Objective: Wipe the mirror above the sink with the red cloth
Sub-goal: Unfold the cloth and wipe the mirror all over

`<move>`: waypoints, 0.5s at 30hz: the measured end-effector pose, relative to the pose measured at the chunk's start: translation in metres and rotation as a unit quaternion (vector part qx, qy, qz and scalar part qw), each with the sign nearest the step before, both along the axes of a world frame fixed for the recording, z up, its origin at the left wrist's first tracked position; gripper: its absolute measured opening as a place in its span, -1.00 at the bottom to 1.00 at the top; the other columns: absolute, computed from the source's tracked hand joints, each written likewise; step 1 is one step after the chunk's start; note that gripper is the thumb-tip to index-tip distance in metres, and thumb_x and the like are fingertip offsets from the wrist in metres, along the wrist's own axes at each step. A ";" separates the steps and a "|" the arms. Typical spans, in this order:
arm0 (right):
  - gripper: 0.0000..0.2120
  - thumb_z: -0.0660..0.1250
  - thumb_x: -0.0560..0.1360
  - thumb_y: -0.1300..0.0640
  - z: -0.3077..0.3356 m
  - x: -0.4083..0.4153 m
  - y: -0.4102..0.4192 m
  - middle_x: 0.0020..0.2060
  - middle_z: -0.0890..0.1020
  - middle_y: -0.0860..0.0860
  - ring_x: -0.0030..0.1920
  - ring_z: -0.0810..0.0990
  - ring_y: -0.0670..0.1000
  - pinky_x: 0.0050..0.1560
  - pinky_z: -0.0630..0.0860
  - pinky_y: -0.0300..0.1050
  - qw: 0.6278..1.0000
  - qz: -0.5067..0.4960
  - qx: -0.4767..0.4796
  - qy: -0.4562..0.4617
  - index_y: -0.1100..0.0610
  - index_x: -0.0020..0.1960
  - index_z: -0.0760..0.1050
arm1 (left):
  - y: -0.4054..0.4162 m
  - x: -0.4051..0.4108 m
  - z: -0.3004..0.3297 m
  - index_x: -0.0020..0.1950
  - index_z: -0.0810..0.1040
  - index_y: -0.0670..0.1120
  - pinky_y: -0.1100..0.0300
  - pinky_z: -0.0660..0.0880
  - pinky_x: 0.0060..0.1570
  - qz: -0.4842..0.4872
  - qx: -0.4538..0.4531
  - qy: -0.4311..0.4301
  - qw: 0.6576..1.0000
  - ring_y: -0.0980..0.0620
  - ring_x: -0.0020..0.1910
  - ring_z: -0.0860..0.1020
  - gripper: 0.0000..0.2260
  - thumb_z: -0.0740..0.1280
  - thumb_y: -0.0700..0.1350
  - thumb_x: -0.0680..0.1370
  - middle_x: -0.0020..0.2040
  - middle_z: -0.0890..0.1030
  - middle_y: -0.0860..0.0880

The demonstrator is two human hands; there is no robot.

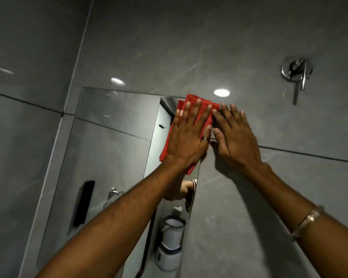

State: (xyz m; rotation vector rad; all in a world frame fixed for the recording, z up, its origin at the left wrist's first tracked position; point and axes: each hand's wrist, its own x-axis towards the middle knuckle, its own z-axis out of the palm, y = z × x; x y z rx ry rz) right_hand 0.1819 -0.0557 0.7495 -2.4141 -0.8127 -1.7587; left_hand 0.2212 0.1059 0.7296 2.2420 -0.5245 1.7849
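The left hand, spread flat, pressed the red cloth against the mirror to wipe; the right hand, open and empty, braced on the tiled wall.

So the mirror sits flat on the tiled wall, running down and to the left. The cloth is pressed up against the mirror's top right corner, hanging over the right edge a bit. Left hand lies spread flat on top of the cloth, fingers toward the mirror's top edge. Right hand is flat on the bare wall just past the mirror's right edge, right beside the left one, thumbs nearly touching. Way off up and to the right on the wall there's a tap handle, well apart from both hands. A bangle sits on the right forearm.
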 end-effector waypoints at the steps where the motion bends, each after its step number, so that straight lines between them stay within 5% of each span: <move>1: -0.41 -0.08 0.67 -0.13 0.016 0.002 -0.001 0.67 0.04 0.03 0.67 -0.11 0.01 0.67 -0.15 0.07 1.000 -0.007 -0.022 0.001 0.02 0.66 0.04 | 0.003 0.002 0.005 0.67 -0.19 0.00 -0.22 -0.15 0.63 0.001 0.008 -0.002 1.000 -0.10 0.67 -0.23 -0.40 -0.02 0.15 0.72 0.70 -0.18 -0.09; 15: -0.37 -0.21 0.63 -0.26 0.131 0.021 0.061 0.67 -0.04 -0.05 0.66 -0.19 -0.05 0.64 -0.27 -0.01 0.964 -0.046 -0.262 0.005 -0.11 0.66 -0.04 | 0.108 0.027 0.024 0.63 -0.33 0.11 -0.10 -0.27 0.63 0.059 -0.069 -0.018 0.996 0.00 0.65 -0.32 -0.40 -0.12 0.19 0.67 0.68 -0.27 0.01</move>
